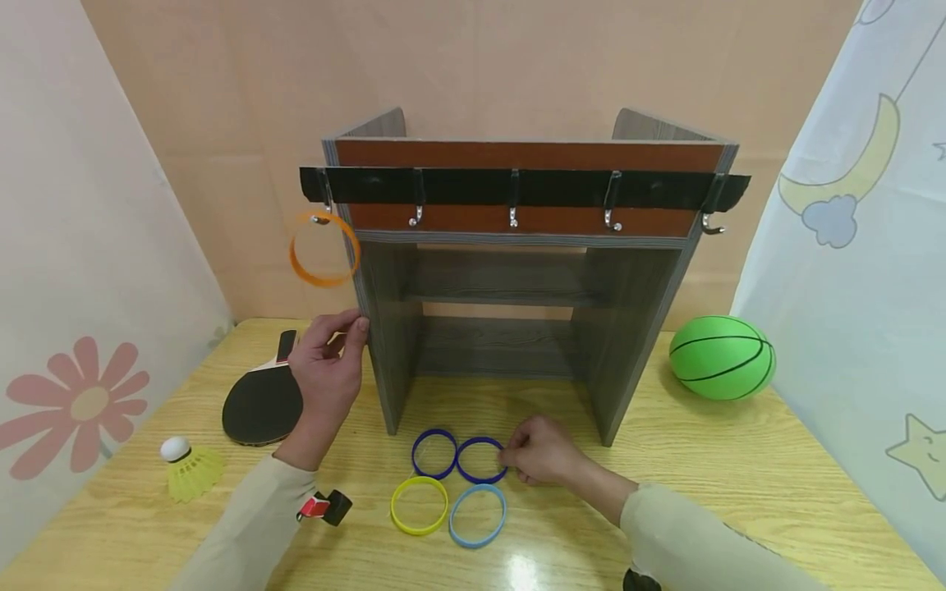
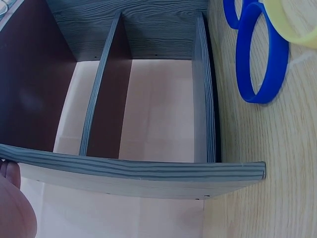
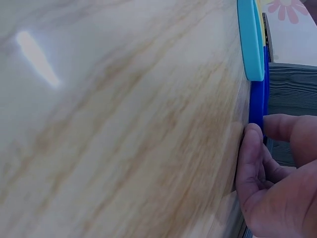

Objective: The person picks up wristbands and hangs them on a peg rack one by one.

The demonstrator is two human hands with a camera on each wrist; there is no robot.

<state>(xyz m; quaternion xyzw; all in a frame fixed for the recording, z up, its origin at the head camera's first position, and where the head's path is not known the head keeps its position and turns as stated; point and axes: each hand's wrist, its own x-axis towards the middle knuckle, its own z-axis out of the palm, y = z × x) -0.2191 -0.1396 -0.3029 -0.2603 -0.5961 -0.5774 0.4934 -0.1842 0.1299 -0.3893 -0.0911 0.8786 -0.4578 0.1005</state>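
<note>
Head view: five rings (image 1: 481,480), one in right hand (image 1: 545,451), five hooks (image 1: 513,218).

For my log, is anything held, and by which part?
The right hand pinches a dark blue ring by its right edge; the left hand touches the stand; gripping is unclear.

On your left, a black paddle (image 1: 262,408) lies on the worktop (image 1: 761,492) near a yellow shuttlecock (image 1: 192,472). On your right sits a green ball (image 1: 723,358) with black lines. You also see a pink flower picture (image 1: 87,402) far left and a yellow moon picture (image 1: 874,160) far right.
</note>
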